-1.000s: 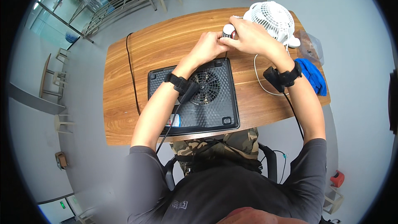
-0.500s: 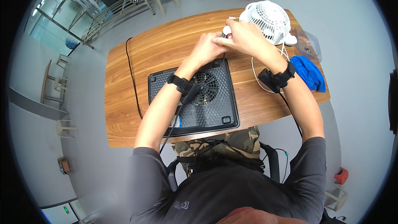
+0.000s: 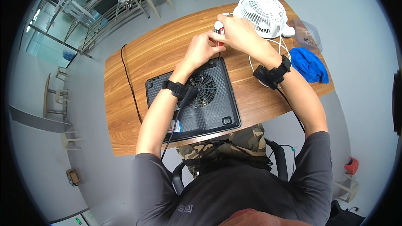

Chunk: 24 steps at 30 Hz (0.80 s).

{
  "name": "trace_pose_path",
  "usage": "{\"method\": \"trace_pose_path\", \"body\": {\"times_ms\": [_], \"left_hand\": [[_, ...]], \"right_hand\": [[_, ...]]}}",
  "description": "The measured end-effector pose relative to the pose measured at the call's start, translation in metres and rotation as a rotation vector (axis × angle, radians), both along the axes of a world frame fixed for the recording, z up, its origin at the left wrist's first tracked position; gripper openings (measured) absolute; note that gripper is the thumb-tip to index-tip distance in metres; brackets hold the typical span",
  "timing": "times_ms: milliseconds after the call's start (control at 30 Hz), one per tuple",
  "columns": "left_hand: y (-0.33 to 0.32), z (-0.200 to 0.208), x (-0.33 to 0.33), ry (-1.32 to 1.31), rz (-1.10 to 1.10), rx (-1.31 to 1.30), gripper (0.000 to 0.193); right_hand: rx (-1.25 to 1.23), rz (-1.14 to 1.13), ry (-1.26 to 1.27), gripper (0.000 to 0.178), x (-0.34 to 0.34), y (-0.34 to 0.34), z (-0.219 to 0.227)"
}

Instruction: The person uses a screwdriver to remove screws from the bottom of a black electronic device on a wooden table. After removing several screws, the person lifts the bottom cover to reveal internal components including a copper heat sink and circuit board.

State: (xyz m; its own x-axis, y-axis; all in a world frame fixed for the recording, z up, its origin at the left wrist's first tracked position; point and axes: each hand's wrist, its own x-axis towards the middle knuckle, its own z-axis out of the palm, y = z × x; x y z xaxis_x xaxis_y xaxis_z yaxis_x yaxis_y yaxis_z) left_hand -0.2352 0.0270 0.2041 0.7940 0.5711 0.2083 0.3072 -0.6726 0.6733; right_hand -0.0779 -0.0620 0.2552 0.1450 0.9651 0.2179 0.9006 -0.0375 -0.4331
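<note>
Fingers [image 3: 219, 49] grip screwdriver [image 3: 221, 30] at panel's [image 3: 209, 119] far edge

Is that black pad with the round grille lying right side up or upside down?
Upside down, apparently: the black pad has its corner feet facing up.

Red-and-white screwdriver [image 3: 219, 26]; black panel [image 3: 215, 109]

The person wears a dark grey, short-sleeved shirt [image 3: 238, 188] with a light printed marking [image 3: 185, 208] on the left chest. The trousers [image 3: 248, 140] are camouflage-patterned in green, brown and tan. A black left strap [image 3: 169, 85] carries a black, box-shaped left module [image 3: 188, 96] with a thin black left cable [image 3: 169, 138]. An equivalent black right strap [image 3: 285, 65], right module [image 3: 264, 76] and right cable [image 3: 294, 112] are fitted opposite. Left hand [image 3: 202, 51] and right hand [image 3: 238, 32]: bare.
</note>
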Motion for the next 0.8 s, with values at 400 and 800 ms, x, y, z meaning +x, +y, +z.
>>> {"method": "trace_pose_path", "body": {"times_ms": [400,800], "left_hand": [[0.006,-0.007,0.001,0.056,0.028,-0.123,0.034],[0.023,-0.047,0.006,0.442,-0.078,0.131,0.019]], "right_hand": [[0.092,0.0,0.102,0.052,0.006,0.001,-0.012],[-0.064,0.021,0.222,0.045,0.005,-0.003,-0.005]]}}
